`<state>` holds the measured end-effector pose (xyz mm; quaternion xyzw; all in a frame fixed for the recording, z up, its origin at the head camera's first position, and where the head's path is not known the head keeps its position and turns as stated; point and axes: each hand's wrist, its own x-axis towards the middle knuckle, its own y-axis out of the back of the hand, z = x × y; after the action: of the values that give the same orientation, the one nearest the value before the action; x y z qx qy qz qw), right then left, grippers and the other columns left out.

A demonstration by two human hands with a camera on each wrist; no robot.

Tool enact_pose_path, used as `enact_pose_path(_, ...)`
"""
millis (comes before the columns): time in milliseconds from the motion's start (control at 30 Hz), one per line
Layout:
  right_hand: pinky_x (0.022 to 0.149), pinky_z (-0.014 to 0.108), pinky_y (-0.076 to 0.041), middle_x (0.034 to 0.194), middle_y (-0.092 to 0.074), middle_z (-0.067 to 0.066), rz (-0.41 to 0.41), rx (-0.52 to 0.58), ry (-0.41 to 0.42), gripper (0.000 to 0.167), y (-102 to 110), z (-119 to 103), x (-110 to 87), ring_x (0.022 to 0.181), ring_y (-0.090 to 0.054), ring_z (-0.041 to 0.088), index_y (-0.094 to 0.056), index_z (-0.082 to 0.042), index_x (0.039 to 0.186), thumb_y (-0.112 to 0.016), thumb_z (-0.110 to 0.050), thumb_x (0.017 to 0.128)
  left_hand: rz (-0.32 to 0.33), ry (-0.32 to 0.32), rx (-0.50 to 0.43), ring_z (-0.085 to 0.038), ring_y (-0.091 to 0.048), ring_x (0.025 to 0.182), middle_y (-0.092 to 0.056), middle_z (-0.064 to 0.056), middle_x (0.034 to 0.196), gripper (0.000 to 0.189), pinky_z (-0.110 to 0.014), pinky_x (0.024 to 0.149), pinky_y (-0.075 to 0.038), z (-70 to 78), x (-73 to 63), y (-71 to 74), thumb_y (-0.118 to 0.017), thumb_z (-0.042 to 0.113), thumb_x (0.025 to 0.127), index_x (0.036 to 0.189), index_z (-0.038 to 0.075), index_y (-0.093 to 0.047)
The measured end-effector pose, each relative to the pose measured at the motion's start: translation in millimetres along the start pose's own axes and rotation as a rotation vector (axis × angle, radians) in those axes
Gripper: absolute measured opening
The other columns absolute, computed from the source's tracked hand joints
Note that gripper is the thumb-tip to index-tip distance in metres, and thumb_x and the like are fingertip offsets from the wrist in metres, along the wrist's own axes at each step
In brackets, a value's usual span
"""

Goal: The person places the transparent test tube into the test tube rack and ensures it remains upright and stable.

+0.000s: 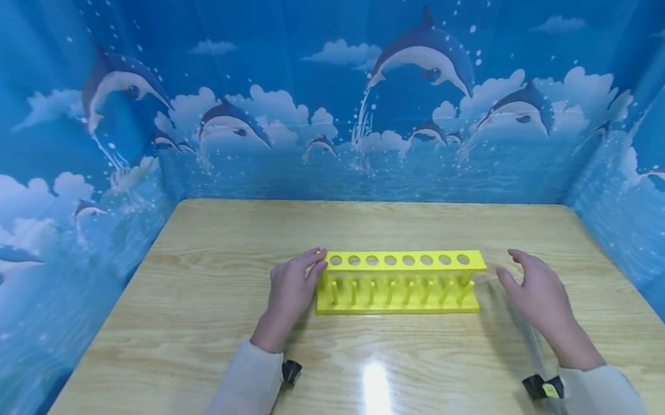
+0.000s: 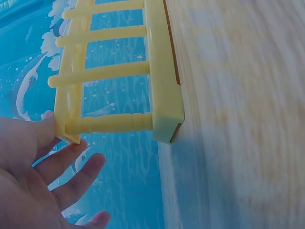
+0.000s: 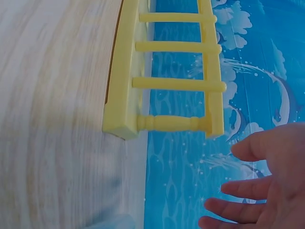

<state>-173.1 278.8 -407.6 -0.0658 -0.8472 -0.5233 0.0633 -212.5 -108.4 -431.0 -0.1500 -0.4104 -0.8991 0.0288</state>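
A yellow test tube rack (image 1: 400, 258) stands upright on the table, with a row of round holes in its top plate and a row of pegs on its base. My left hand (image 1: 295, 287) pinches the top plate at its left end. In the left wrist view the thumb and index finger meet at the corner of the rack (image 2: 164, 90), while the other fingers are spread. My right hand (image 1: 539, 293) is just beyond the rack's right end, apart from it. The right wrist view shows its fingers loosely extended, with nothing between them and the rack (image 3: 126, 90).
The wood-grain table (image 1: 202, 359) reaches back to a blue curtain (image 1: 288, 34) printed with dolphins, which also hangs at both sides. A clear, see-through object (image 1: 532, 342) lies beside the right wrist; its kind is hard to tell.
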Motion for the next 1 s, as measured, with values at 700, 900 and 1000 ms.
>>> enact_pose_path(700, 0.092, 0.067, -0.038, 0.137, -0.036, 0.042, -0.264, -0.100, -0.143, 0.084, 2, 16, 1.2, 0.121, -0.038, 0.058, -0.029, 0.015, 0.143, -0.057, -0.048, 0.095, -0.052, 0.075, -0.030, -0.022, -0.068, 0.096, -0.071, -0.004, 0.115, 0.035, -0.052, 0.100, -0.038, 3.6, 0.2, -1.7, -0.063, 0.028, 0.095, 0.129, 0.018, -0.063)
enact_pose_path(900, 0.092, 0.068, -0.038, 0.136, -0.031, 0.045, -0.333, -0.114, -0.162, 0.091, 2, 19, 1.2, 0.121, -0.036, 0.060, -0.022, 0.017, 0.144, -0.057, -0.049, 0.093, -0.051, 0.101, -0.038, -0.022, -0.067, 0.097, -0.071, -0.005, 0.112, 0.035, -0.052, 0.102, -0.037, 3.1, 0.0, -2.5, -0.062, 0.029, 0.096, 0.130, 0.019, -0.062)
enact_pose_path(1000, 0.092, 0.069, -0.037, 0.136, -0.029, 0.046, -0.360, -0.122, -0.165, 0.095, 4, 22, 0.5, 0.121, -0.034, 0.061, -0.018, 0.018, 0.145, -0.058, -0.051, 0.092, -0.048, 0.097, -0.042, -0.022, -0.067, 0.097, -0.071, -0.005, 0.112, 0.035, -0.052, 0.102, -0.037, 3.1, 0.4, -2.6, -0.062, 0.028, 0.096, 0.130, 0.019, -0.062)
